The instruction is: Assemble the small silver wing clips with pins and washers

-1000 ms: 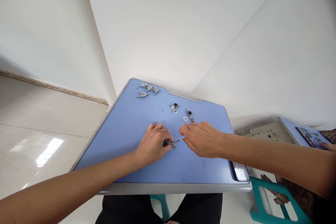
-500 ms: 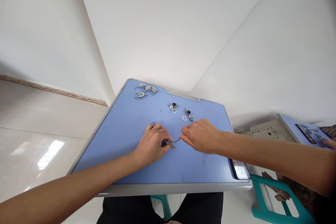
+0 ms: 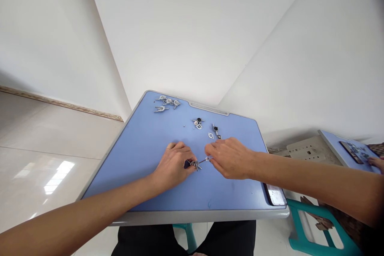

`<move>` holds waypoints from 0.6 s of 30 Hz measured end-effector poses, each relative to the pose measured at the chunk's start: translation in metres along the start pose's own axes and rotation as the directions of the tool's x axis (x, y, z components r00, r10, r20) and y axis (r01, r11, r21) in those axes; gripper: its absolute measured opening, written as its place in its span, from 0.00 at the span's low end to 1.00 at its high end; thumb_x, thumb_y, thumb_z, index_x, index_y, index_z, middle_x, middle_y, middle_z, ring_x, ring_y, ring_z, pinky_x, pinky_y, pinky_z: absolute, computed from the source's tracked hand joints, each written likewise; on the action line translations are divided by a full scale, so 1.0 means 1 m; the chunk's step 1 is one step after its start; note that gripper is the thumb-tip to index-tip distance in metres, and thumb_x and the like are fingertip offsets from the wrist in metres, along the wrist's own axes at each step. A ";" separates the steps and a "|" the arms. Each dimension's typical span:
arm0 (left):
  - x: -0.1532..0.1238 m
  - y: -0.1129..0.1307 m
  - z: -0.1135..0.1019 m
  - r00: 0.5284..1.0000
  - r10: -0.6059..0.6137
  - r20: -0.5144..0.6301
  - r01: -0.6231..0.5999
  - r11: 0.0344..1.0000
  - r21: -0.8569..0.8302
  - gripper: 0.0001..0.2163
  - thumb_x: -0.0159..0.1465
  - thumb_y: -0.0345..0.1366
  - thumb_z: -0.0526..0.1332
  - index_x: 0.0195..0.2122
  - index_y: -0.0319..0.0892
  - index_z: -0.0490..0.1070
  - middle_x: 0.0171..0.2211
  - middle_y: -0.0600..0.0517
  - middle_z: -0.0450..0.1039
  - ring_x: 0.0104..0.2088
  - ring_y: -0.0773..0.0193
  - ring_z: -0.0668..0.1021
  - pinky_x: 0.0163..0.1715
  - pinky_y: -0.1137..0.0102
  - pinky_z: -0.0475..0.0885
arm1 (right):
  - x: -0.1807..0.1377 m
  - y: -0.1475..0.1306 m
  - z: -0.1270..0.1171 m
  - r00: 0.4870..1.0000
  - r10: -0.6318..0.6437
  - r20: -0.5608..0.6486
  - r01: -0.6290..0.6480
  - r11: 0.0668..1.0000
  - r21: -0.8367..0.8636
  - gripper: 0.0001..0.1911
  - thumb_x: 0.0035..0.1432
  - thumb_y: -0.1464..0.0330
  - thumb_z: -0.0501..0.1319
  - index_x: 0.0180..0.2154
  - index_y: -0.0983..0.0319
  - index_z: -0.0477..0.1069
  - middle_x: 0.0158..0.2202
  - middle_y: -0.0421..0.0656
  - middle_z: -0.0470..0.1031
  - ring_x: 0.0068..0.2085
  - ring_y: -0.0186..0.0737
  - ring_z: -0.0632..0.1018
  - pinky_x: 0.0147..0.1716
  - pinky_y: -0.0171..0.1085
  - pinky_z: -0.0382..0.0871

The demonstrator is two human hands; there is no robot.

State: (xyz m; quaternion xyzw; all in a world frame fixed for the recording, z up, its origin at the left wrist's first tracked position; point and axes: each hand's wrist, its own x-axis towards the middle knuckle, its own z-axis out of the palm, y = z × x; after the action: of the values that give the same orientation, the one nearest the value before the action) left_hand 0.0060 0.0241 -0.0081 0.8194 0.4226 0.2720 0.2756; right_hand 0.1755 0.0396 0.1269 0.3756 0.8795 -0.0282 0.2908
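Low over the blue tabletop (image 3: 150,144), my left hand (image 3: 176,162) is closed on a small metal part (image 3: 196,165) with short prongs sticking out. My right hand (image 3: 229,158) grips the clear handle of a thin screwdriver (image 3: 207,159). Its shaft points left, and its tip meets the metal part. Behind my right hand lie a flat oval ring plate (image 3: 211,135) and a metal piece with a black round centre (image 3: 215,128). Another such black-centred piece (image 3: 198,120) rests farther back, beside small plates.
Several silver metal parts (image 3: 168,102) are grouped at the table's back left. A phone (image 3: 275,195) lies at the right front edge. White walls rise behind the table. A teal stool (image 3: 315,228) stands at right, near another table (image 3: 345,148) with a person's hand (image 3: 376,163).
My right hand's fingers have shifted and opened slightly around the screwdriver, showing more of its clear handle. My left hand and the metal part stay in place.
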 end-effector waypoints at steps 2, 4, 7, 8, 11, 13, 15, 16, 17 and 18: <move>0.000 0.000 0.000 1.000 -0.001 0.001 0.001 1.000 0.008 0.02 0.58 0.31 0.64 0.31 0.45 0.75 0.30 0.53 0.77 0.36 0.60 0.72 0.44 0.61 0.63 | 0.001 0.000 0.000 1.000 -0.013 0.027 0.015 0.999 -0.044 0.11 0.69 0.65 0.50 0.40 0.62 0.67 0.34 0.44 0.77 0.34 0.41 0.77 0.24 0.36 0.52; 0.000 0.000 0.000 1.000 -0.008 0.010 0.008 1.000 0.012 0.02 0.59 0.31 0.64 0.31 0.45 0.75 0.30 0.53 0.76 0.36 0.59 0.72 0.44 0.61 0.63 | 0.002 -0.001 0.002 0.999 0.024 0.041 -0.022 0.998 -0.051 0.17 0.70 0.61 0.47 0.38 0.62 0.68 0.33 0.44 0.77 0.33 0.42 0.77 0.23 0.36 0.50; 0.000 0.001 0.000 0.999 -0.025 0.024 0.025 1.000 0.006 0.01 0.58 0.32 0.65 0.32 0.45 0.76 0.30 0.53 0.77 0.37 0.59 0.72 0.44 0.60 0.63 | 0.003 -0.001 0.003 0.998 0.042 0.044 -0.042 0.999 -0.011 0.18 0.69 0.57 0.48 0.40 0.62 0.69 0.32 0.43 0.78 0.32 0.43 0.77 0.23 0.36 0.49; 0.000 0.001 0.000 0.999 -0.029 0.029 0.029 1.000 0.003 0.01 0.58 0.32 0.65 0.32 0.45 0.76 0.30 0.53 0.77 0.38 0.59 0.72 0.44 0.60 0.63 | 0.002 -0.002 0.004 0.999 0.032 0.043 -0.032 0.999 -0.009 0.17 0.69 0.57 0.49 0.40 0.62 0.68 0.32 0.44 0.78 0.33 0.43 0.77 0.23 0.36 0.49; 0.000 0.001 -0.001 0.999 -0.035 0.036 0.036 0.999 -0.006 0.02 0.58 0.32 0.66 0.32 0.45 0.76 0.31 0.54 0.77 0.38 0.59 0.72 0.44 0.60 0.62 | -0.001 -0.001 0.003 0.997 0.058 0.053 -0.056 0.998 -0.035 0.15 0.69 0.61 0.48 0.40 0.62 0.68 0.32 0.44 0.78 0.33 0.43 0.77 0.24 0.37 0.48; 0.000 0.002 -0.002 0.999 -0.039 0.038 0.039 0.999 -0.011 0.02 0.58 0.31 0.66 0.32 0.45 0.76 0.31 0.54 0.77 0.38 0.59 0.72 0.44 0.60 0.62 | -0.004 0.001 0.003 0.991 0.126 0.032 -0.125 0.992 -0.028 0.16 0.70 0.60 0.47 0.40 0.62 0.69 0.32 0.45 0.77 0.33 0.43 0.77 0.24 0.37 0.48; 0.001 0.002 -0.002 0.998 -0.044 0.041 0.044 0.999 -0.012 0.02 0.58 0.31 0.66 0.32 0.45 0.76 0.31 0.54 0.77 0.37 0.59 0.72 0.44 0.61 0.62 | -0.007 0.003 0.007 0.976 0.217 -0.019 -0.217 0.976 0.010 0.18 0.70 0.59 0.46 0.40 0.61 0.69 0.31 0.45 0.77 0.32 0.43 0.77 0.24 0.37 0.47; 0.001 0.002 -0.003 0.998 -0.044 0.046 0.045 0.999 -0.009 0.02 0.58 0.31 0.66 0.32 0.45 0.76 0.31 0.54 0.77 0.37 0.59 0.72 0.43 0.61 0.62 | -0.008 0.004 0.012 0.962 0.267 -0.050 -0.266 0.963 0.037 0.18 0.71 0.59 0.45 0.41 0.61 0.69 0.32 0.44 0.78 0.32 0.42 0.77 0.24 0.36 0.47; 0.001 0.002 -0.003 0.998 -0.042 0.049 0.043 0.999 -0.005 0.01 0.59 0.32 0.66 0.31 0.45 0.76 0.31 0.54 0.77 0.37 0.59 0.71 0.43 0.61 0.62 | -0.009 0.004 0.019 0.944 0.319 -0.079 -0.315 0.947 0.063 0.18 0.71 0.59 0.45 0.41 0.61 0.68 0.32 0.44 0.78 0.32 0.42 0.77 0.24 0.36 0.47; 0.001 0.002 -0.003 0.998 -0.038 0.053 0.038 0.999 -0.001 0.01 0.59 0.32 0.66 0.31 0.45 0.76 0.31 0.55 0.77 0.37 0.59 0.71 0.43 0.61 0.61 | -0.010 0.003 0.029 0.924 0.367 -0.106 -0.359 0.929 0.094 0.17 0.71 0.59 0.45 0.43 0.61 0.68 0.32 0.44 0.78 0.31 0.41 0.77 0.24 0.36 0.46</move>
State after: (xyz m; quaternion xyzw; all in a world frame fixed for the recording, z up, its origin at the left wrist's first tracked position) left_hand 0.0058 0.0244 -0.0044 0.8178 0.4303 0.2456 0.2927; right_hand 0.1967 0.0273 0.1089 0.5432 0.8093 0.0173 0.2229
